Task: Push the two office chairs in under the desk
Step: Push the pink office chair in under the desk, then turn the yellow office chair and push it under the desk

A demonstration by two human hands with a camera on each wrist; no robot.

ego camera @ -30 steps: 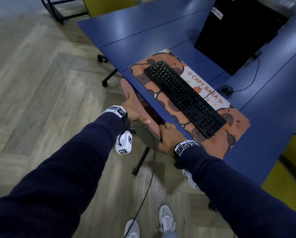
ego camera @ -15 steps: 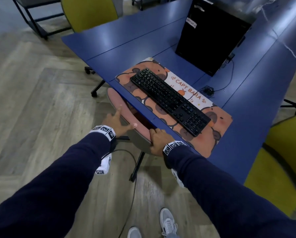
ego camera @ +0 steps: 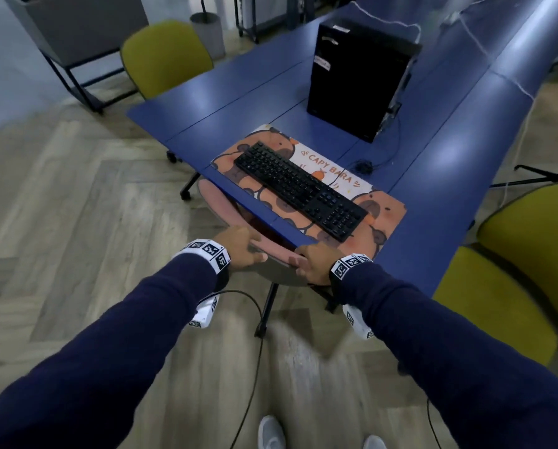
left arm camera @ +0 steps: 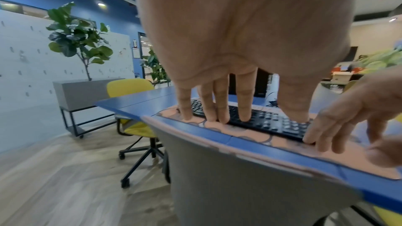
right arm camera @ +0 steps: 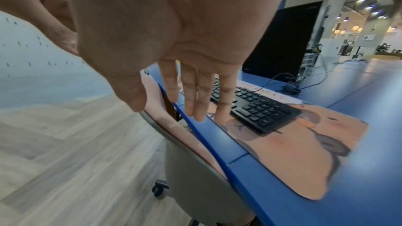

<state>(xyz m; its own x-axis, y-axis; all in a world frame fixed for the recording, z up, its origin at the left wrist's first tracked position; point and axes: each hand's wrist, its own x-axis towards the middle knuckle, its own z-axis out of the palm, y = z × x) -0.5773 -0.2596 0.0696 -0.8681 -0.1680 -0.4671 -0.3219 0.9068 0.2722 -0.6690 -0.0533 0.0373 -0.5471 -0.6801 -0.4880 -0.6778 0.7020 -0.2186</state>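
Observation:
A chair with a pink front and a grey back shell (ego camera: 221, 205) stands tucked under the blue desk (ego camera: 238, 92), its backrest top against the desk's near edge. My left hand (ego camera: 242, 251) and right hand (ego camera: 313, 264) hang over that top edge, fingers straight and relaxed, holding nothing. In the left wrist view my left hand (left arm camera: 228, 92) is above the grey shell (left arm camera: 239, 186). In the right wrist view my right hand (right arm camera: 191, 92) is above the shell (right arm camera: 195, 178). A yellow chair (ego camera: 514, 270) stands out from the desk at the right.
On the desk lie a black keyboard (ego camera: 300, 189), an orange desk mat (ego camera: 384, 215) and a black computer case (ego camera: 358, 79). Another yellow chair (ego camera: 164, 56) stands at the desk's far left end beside a grey planter (ego camera: 76, 34). A cable (ego camera: 255, 367) crosses the wooden floor.
Both hands held the backrest top before; now their fingers have straightened and loosened from it. The chair stays against the desk edge. The view has pulled back, showing the yellow chair at right.

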